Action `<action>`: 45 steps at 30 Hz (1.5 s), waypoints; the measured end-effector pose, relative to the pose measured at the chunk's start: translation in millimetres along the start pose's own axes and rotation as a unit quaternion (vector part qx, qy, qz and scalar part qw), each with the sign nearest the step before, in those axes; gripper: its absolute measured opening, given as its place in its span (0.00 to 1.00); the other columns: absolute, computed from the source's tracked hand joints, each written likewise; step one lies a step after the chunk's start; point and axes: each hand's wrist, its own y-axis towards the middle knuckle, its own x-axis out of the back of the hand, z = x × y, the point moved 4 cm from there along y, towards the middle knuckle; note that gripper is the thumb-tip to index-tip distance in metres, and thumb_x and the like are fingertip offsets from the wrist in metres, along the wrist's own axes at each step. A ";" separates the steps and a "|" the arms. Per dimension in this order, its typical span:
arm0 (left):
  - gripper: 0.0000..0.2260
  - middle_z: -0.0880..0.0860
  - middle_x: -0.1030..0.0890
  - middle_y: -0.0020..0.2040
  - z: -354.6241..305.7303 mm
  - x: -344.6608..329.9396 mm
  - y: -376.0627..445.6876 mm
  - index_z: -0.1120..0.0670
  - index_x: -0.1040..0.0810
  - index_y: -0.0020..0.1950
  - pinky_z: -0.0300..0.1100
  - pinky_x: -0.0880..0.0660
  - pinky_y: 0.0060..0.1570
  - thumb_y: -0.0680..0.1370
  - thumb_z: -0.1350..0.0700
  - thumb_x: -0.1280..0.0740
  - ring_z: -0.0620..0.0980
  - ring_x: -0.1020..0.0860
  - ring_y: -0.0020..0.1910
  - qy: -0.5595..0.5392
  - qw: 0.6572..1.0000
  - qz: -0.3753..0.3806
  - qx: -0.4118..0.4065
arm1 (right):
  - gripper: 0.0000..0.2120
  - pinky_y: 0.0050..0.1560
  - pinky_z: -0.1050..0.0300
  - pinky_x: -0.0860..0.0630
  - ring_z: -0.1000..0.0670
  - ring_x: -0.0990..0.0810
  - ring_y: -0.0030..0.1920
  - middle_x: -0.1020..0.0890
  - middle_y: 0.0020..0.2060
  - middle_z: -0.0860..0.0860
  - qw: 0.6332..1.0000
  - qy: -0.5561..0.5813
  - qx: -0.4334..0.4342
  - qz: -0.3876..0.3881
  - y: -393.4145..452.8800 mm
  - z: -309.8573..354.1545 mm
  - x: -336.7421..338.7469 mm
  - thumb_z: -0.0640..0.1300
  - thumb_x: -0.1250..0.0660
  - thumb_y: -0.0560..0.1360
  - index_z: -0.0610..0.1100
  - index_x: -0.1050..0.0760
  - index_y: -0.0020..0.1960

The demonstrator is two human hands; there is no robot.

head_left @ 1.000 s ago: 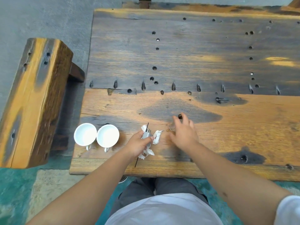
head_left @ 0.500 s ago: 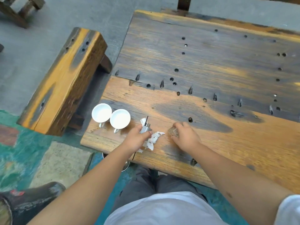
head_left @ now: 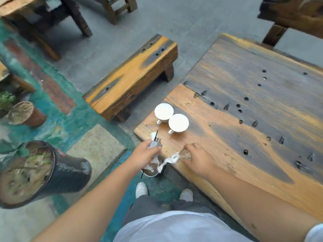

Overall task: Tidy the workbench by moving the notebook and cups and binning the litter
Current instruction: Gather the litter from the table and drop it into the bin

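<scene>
My left hand (head_left: 144,153) is shut on a bundle of litter (head_left: 155,143): a grey wrapper, white tissue and a thin black stick. It hangs at the workbench's (head_left: 227,137) near-left edge, above a small metal bin (head_left: 153,170) on the floor. A strip of white tissue (head_left: 168,161) trails from it toward my right hand (head_left: 195,157), which pinches a small clear wrapper (head_left: 183,155) on the bench top. Two white cups (head_left: 172,117) stand side by side near the bench's left corner, just beyond both hands. No notebook is in view.
A low wooden bench (head_left: 132,75) stands left of the workbench. A large black plant pot (head_left: 40,170) and a smaller brown pot (head_left: 24,113) sit on the floor to the left. My white shoes (head_left: 141,189) are below. More wooden furniture stands at the back.
My head turned left, bringing the floor, pots and bin into view. My left hand carried the litter bundle off the bench's near edge, over the bin. My right hand stays on the clear wrapper.
</scene>
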 end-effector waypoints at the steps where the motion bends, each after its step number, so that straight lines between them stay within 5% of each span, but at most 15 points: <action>1: 0.13 0.56 0.18 0.44 5.4 10.6 -2.3 0.54 0.21 0.47 0.39 0.29 0.31 0.67 0.49 0.33 0.45 0.25 0.29 -0.006 1.000 -0.006 0.003 | 0.22 0.50 0.48 0.23 0.43 0.25 0.58 0.28 0.64 0.47 1.000 -0.003 0.011 0.004 4.4 11.9 -5.0 0.51 0.31 0.73 0.51 0.31 0.64; 7: 0.16 0.55 0.20 0.44 42.0 62.2 5.4 0.58 0.23 0.49 0.43 0.31 0.34 0.66 0.50 0.33 0.49 0.28 0.33 -0.012 1.000 -0.021 0.016 | 0.21 0.46 0.49 0.23 0.43 0.23 0.55 0.29 0.64 0.48 0.999 -0.028 0.022 0.009 26.6 63.9 -37.1 0.51 0.31 0.73 0.51 0.32 0.64; 11: 0.06 0.52 0.24 0.41 67.6 67.7 30.0 0.55 0.24 0.48 0.41 0.32 0.32 0.74 0.54 0.32 0.47 0.28 0.32 0.033 0.999 0.032 0.028 | 0.20 0.41 0.53 0.29 0.44 0.23 0.53 0.26 0.61 0.48 0.998 0.002 -0.050 -0.037 23.9 66.7 -50.2 0.51 0.31 0.73 0.51 0.30 0.62; 14: 0.13 0.55 0.23 0.47 80.1 56.1 48.4 0.61 0.25 0.56 0.44 0.31 0.38 0.77 0.54 0.32 0.50 0.26 0.39 0.066 0.994 0.086 0.025 | 0.21 0.46 0.51 0.25 0.44 0.23 0.55 0.26 0.62 0.47 0.985 0.046 -0.144 -0.079 12.8 52.9 -56.4 0.51 0.30 0.73 0.50 0.29 0.64; 18: 0.18 0.50 0.20 0.53 81.0 33.3 70.1 0.57 0.25 0.64 0.50 0.26 0.54 0.77 0.52 0.32 0.53 0.22 0.53 0.110 0.983 0.146 0.006 | 0.22 0.43 0.53 0.28 0.42 0.23 0.54 0.25 0.60 0.45 0.967 0.047 -0.235 -0.090 -3.3 34.4 -64.8 0.52 0.30 0.71 0.50 0.30 0.63; 22: 0.31 0.52 0.30 0.73 70.6 14.5 87.4 0.56 0.37 0.77 0.54 0.28 0.65 0.77 0.48 0.32 0.56 0.27 0.68 0.150 0.974 0.166 0.021 | 0.29 0.41 0.53 0.29 0.41 0.23 0.52 0.28 0.61 0.42 0.959 0.058 -0.272 -0.063 -10.5 30.9 -73.9 0.51 0.31 0.71 0.50 0.37 0.68; 24: 0.30 0.53 0.28 0.72 65.3 4.1 93.0 0.55 0.36 0.76 0.53 0.27 0.63 0.77 0.49 0.32 0.55 0.26 0.65 0.172 0.966 0.192 0.014 | 0.36 0.42 0.52 0.26 0.40 0.23 0.52 0.30 0.64 0.41 0.955 0.072 -0.282 -0.048 -13.2 33.3 -80.2 0.49 0.31 0.70 0.53 0.45 0.72; 28: 0.20 0.48 0.17 0.46 59.0 -21.5 87.6 0.45 0.27 0.65 0.35 0.26 0.32 0.73 0.52 0.33 0.38 0.22 0.33 0.191 0.941 0.280 -0.004 | 0.43 0.38 0.52 0.25 0.43 0.21 0.46 0.31 0.65 0.42 0.942 0.120 -0.312 -0.012 -22.5 34.1 -88.4 0.51 0.32 0.68 0.58 0.53 0.75; 30: 0.19 0.47 0.17 0.40 59.3 -35.7 87.7 0.39 0.26 0.61 0.33 0.29 0.26 0.71 0.53 0.34 0.39 0.24 0.26 0.190 0.934 0.304 0.001 | 0.44 0.36 0.53 0.25 0.46 0.22 0.43 0.31 0.64 0.42 0.935 0.155 -0.320 -0.006 -28.2 32.0 -91.1 0.52 0.32 0.67 0.59 0.53 0.76; 33: 0.21 0.49 0.15 0.40 59.7 -56.5 89.7 0.38 0.28 0.62 0.41 0.28 0.31 0.69 0.50 0.35 0.45 0.23 0.31 0.193 0.929 0.316 0.007 | 0.45 0.43 0.51 0.23 0.47 0.22 0.44 0.33 0.66 0.42 0.927 0.194 -0.322 -0.009 -35.4 26.2 -95.6 0.51 0.31 0.68 0.57 0.53 0.77; 37: 0.30 0.50 0.19 0.55 66.6 -74.7 94.3 0.44 0.37 0.76 0.45 0.26 0.43 0.75 0.50 0.32 0.50 0.20 0.49 0.249 0.930 0.269 -0.036 | 0.43 0.46 0.49 0.22 0.44 0.23 0.48 0.32 0.65 0.43 0.931 0.182 -0.315 -0.002 -40.4 15.8 -96.3 0.52 0.33 0.68 0.60 0.53 0.77; 40: 0.18 0.44 0.20 0.43 71.1 -81.6 94.4 0.46 0.26 0.65 0.41 0.28 0.35 0.75 0.51 0.31 0.44 0.23 0.38 0.275 0.936 0.209 -0.073 | 0.43 0.47 0.48 0.22 0.43 0.23 0.50 0.31 0.61 0.44 0.940 0.155 -0.303 0.004 -42.7 8.7 -94.5 0.52 0.33 0.68 0.61 0.52 0.77; 45: 0.12 0.47 0.20 0.45 77.2 -78.2 90.0 0.48 0.24 0.59 0.43 0.28 0.38 0.76 0.51 0.30 0.48 0.22 0.41 0.244 0.953 0.171 -0.055 | 0.40 0.41 0.51 0.22 0.44 0.23 0.47 0.32 0.62 0.44 0.950 0.141 -0.277 0.008 -46.8 1.0 -91.9 0.51 0.33 0.70 0.59 0.49 0.76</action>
